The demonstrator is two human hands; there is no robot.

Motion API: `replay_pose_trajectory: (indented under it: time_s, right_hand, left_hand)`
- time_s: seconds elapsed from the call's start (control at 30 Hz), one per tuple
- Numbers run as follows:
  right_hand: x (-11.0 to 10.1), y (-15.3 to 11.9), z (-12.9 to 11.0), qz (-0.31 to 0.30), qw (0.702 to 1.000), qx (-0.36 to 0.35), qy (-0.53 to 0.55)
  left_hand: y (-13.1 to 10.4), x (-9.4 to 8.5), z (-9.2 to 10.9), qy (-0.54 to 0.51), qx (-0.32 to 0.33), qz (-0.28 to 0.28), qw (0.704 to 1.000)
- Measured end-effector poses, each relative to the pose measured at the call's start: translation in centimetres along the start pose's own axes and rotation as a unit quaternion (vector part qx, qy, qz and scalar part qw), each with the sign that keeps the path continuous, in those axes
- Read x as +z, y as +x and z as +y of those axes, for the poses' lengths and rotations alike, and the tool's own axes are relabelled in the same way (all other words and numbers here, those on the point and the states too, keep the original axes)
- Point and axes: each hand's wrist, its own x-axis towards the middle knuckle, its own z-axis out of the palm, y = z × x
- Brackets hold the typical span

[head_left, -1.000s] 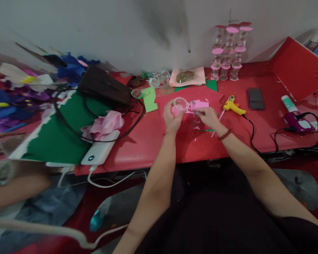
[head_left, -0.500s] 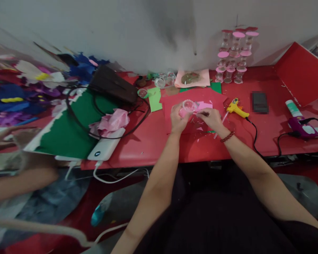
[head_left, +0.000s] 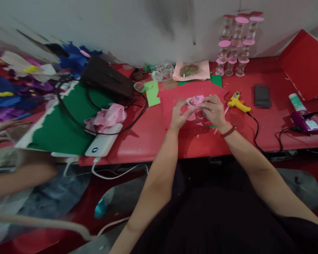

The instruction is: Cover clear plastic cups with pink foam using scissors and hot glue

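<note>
Between my two hands a small clear plastic cup is tilted on its side above the red paper. My left hand is closed on the cup from the left. My right hand has its fingers closed at the cup's right side, close to a piece of pink paper. Small pink scraps lie under the hands. Just right of my right hand is a yellow glue gun.
Stacked clear cups with pink discs stand at the back right. A white power bank, pink crumpled paper, a green board and a looped black cable are on the left. Another person's arm is at far left.
The cup has tilted from upright in my left hand. My right hand has turned and come up to the cup. The whole view has shifted a little.
</note>
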Motion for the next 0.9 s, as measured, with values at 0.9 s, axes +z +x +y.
replay_pose_trajectory:
  time_s: [0.9]
  right_hand:
    - [0.1,0.9,0.0,-0.078,0.991,0.108,0.014]
  left_hand:
    - [0.3,0.2,0.1,0.003,0.007,0.000,1.000]
